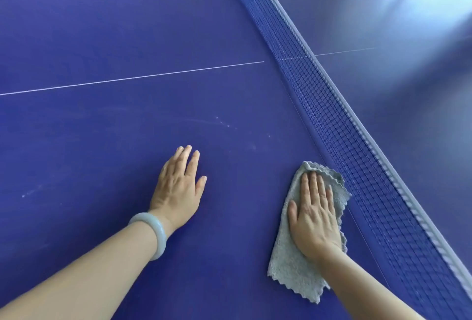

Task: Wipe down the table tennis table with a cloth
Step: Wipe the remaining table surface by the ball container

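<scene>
While the right hand (pixel 315 213) lies flat with straight fingers pressing on a grey cloth (pixel 288 268), the left hand (pixel 178 192) rests palm-down and relaxed on the bare blue surface (pixel 102 25), holding nothing. A pale bangle (pixel 154 234) circles the left wrist. The cloth lies rumpled on the near half of the table tennis surface, just beside the net (pixel 332 105), which runs diagonally along its right. Faint white specks (pixel 224 124) mark the blue ahead of the left hand, short of the white centre line (pixel 127 80).
</scene>
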The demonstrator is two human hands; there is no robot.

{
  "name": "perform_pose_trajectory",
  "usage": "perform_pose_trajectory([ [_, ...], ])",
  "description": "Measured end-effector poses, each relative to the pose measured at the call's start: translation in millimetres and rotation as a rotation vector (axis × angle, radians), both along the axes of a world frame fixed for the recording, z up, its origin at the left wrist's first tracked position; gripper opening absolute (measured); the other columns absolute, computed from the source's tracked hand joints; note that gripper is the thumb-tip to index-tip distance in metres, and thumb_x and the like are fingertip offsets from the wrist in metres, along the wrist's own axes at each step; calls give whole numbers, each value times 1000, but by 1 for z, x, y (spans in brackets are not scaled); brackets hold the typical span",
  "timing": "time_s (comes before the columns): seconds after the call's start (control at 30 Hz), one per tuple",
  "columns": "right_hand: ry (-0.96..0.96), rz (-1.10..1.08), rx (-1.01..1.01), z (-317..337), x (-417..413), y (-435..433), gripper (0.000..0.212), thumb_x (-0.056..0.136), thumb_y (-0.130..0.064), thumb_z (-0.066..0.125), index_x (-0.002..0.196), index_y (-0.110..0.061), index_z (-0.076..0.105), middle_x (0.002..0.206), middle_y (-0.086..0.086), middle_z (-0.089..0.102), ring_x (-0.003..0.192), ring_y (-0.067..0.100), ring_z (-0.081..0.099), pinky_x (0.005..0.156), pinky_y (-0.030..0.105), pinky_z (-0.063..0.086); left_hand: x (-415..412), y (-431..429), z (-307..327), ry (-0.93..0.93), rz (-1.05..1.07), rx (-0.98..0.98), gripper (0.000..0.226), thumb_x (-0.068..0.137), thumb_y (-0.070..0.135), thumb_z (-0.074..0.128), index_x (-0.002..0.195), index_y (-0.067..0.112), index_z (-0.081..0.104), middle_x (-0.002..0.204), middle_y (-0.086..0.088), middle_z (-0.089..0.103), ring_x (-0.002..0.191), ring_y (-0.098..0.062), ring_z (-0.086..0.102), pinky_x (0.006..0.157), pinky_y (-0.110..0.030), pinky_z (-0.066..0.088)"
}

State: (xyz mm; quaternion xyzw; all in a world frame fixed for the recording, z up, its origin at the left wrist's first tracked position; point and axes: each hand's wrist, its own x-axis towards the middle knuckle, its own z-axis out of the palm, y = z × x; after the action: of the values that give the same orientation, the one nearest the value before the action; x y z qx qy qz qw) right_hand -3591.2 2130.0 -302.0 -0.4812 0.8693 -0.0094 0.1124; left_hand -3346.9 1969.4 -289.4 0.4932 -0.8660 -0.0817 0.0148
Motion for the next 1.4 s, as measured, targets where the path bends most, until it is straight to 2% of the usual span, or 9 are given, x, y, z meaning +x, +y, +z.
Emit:
perform_pose_trajectory([
  [0.1,-6,51,-2,-1,-11,-19,70,99,-44,15,149,-19,-27,159,1,-31,145,12,-33,120,32,-20,-9,-10,-15,-41,36,41,65,104,41,29,158,9,12,165,-11,7,153,-24,2,124,-38,5],
  [0.27,8,150,-13,-5,-34,-58,68,100,-43,15,152,-18,-22,162,0,-25,147,11,-28,121,32,-17,-9,-5,-23,27,77,-21,61,102,40,30,154,7,29,161,-13,24,151,-27,18,123,-43,17],
  [0.4,-40,196,-67,-1,-39,-117,65,102,-34,20,157,-15,-11,164,-1,-18,148,9,-24,122,33,-14,-9,-7,-24,24,74,-16,60,104,40,29,155,10,27,163,-10,21,152,-25,15,123,-42,16],
  [0.57,-77,680,-96,1,-18,-98,61,103,-39,22,159,-19,11,166,-6,3,152,7,-7,124,33,-4,-9,-7,-19,-2,83,28,73,96,51,8,157,13,21,165,-8,14,153,-23,8,124,-40,13],
  [0.7,-9,457,-117,-2,-55,-129,66,102,-45,26,159,-20,7,165,-3,-2,152,12,-10,124,34,-7,-9,-7,-20,-20,73,44,75,94,51,4,158,14,18,165,-8,12,153,-23,7,124,-41,14],
  [0.87,-23,145,-85,-1,-63,-239,66,101,-34,25,159,-15,1,166,6,-13,152,18,-15,123,36,-11,-8,-8,-18,-1,77,31,67,97,46,23,150,8,39,157,-12,34,147,-28,30,115,-47,35],
  [1.0,-114,538,-163,3,-4,-247,65,96,-25,30,159,-17,15,167,-1,6,153,11,-4,123,29,-10,-7,-7,-17,-29,61,-10,66,97,45,27,149,7,40,157,-12,35,147,-27,31,117,-43,26],
  [1.13,-154,884,-122,-4,12,-179,61,99,-36,27,158,-21,21,165,-5,11,153,10,3,125,34,1,-7,-9,-13,-21,62,-14,65,95,43,31,146,5,45,154,-14,40,144,-29,36,114,-42,23],
  [1.4,16,323,-107,-6,-83,-291,62,102,-46,28,159,-28,10,167,4,-7,153,22,-9,121,35,-13,-5,-8,-20,-31,55,-23,65,97,45,32,149,7,41,157,-12,35,147,-26,31,114,-42,22],
])
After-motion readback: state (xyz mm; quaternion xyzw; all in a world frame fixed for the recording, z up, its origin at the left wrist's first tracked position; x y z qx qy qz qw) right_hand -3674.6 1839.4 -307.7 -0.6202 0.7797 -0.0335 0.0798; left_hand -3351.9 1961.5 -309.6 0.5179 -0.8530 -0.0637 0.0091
